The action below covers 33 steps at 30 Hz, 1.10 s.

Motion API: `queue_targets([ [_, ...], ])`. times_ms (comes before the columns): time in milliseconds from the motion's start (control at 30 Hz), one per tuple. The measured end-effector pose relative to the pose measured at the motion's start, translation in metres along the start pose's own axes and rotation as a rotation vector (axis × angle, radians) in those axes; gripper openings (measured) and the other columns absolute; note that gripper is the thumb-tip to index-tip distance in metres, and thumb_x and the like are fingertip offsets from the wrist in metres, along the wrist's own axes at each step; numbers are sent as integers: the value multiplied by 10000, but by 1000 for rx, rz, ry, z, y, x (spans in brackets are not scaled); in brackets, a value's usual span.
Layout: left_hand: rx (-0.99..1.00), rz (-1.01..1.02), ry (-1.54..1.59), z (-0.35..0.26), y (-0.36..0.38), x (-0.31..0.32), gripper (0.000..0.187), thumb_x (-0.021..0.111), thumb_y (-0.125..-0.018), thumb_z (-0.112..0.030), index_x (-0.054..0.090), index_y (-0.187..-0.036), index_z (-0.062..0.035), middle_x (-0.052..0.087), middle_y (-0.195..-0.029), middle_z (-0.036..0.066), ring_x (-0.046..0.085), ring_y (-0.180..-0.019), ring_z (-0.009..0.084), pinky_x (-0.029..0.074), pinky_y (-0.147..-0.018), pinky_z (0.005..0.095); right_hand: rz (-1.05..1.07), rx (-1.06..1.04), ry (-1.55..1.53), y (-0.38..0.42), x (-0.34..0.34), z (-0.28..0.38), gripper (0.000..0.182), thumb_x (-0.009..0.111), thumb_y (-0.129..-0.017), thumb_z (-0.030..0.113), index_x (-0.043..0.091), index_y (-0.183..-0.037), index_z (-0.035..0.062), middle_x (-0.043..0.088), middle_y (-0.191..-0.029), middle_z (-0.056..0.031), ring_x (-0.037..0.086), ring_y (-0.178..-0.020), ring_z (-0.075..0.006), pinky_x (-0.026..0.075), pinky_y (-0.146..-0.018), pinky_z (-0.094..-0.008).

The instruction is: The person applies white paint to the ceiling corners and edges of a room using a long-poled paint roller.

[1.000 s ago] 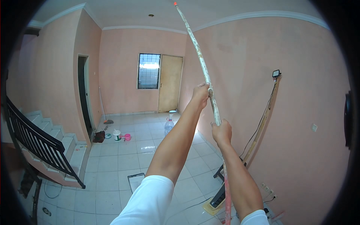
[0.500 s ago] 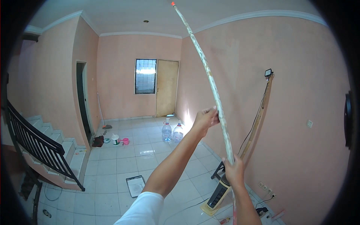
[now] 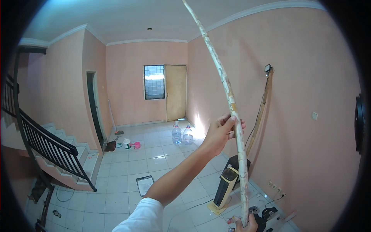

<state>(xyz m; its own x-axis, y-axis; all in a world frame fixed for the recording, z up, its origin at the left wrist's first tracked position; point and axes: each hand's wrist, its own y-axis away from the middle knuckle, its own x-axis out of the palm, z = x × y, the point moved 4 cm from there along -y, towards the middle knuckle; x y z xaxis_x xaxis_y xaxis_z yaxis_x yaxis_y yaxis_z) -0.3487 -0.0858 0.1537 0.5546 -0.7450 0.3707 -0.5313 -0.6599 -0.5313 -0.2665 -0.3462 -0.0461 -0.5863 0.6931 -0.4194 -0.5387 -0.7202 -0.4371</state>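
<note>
A long, slightly bent pole (image 3: 228, 92), whitish with worn brownish patches, rises from the bottom edge to the top of the view and leans left. Around its middle part is my left hand (image 3: 224, 133), thumb on the near side and fingers behind it. My right hand (image 3: 247, 225) is closed round the pole near the bottom edge, partly cut off by the frame. The pole's upper end lies out of view.
A black and cream tower appliance (image 3: 225, 189) stands beside the pole. A tray (image 3: 145, 186) lies on the tiled floor. Two large bottles (image 3: 176, 135), a pink dipper (image 3: 137, 145) and a white tub (image 3: 127, 144) stand further back. A lamp (image 3: 268, 68) tops a wooden post; stairs (image 3: 77, 152) are left.
My right hand has slid down to the lower part of the pole. My left hand has moved right and slightly down, now wrapped round it. The pole's orange tip has left the view at the top.
</note>
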Motion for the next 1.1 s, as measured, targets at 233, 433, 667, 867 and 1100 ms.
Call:
queue_targets([
  [233,3,-99,-120,4,-27,-27,287,467,-1023,-207,536,-1163,34,635,-1019,130,652,-917,196,588,-803,344,-31,51,-119,-29,29,-13,213,687,-834,133,561,-843,-39,579,-656,-185,586,-565,-291,446,-561,-395],
  [433,55,-204,-89,-19,-121,-131,270,472,-1016,-191,529,-1110,55,637,-955,132,662,-805,197,573,-747,330,-130,-102,-85,-116,125,28,237,665,-864,199,571,-848,-18,604,-688,-215,610,-669,-426,449,-587,-448],
  [667,101,-268,-157,-47,-243,-290,306,426,-1016,-144,498,-1198,92,614,-1013,150,637,-979,210,518,-800,323,-94,-80,-34,-263,275,90,337,613,-891,328,619,-892,-8,646,-779,-234,629,-787,-438,468,-676,-494],
  [867,19,-237,-178,-51,-268,-377,304,392,-1034,-155,481,-1220,68,595,-1054,140,606,-1035,227,509,-871,370,-60,-16,4,-349,362,127,337,588,-891,329,640,-909,-4,657,-819,-240,631,-828,-442,474,-727,-512],
  [1100,22,-243,-206,-48,-291,-397,288,427,-1026,-159,491,-1210,52,596,-1032,121,612,-990,212,519,-862,372,-64,-52,-23,-375,383,124,349,601,-885,319,635,-897,-28,642,-798,-250,619,-810,-448,462,-704,-498],
])
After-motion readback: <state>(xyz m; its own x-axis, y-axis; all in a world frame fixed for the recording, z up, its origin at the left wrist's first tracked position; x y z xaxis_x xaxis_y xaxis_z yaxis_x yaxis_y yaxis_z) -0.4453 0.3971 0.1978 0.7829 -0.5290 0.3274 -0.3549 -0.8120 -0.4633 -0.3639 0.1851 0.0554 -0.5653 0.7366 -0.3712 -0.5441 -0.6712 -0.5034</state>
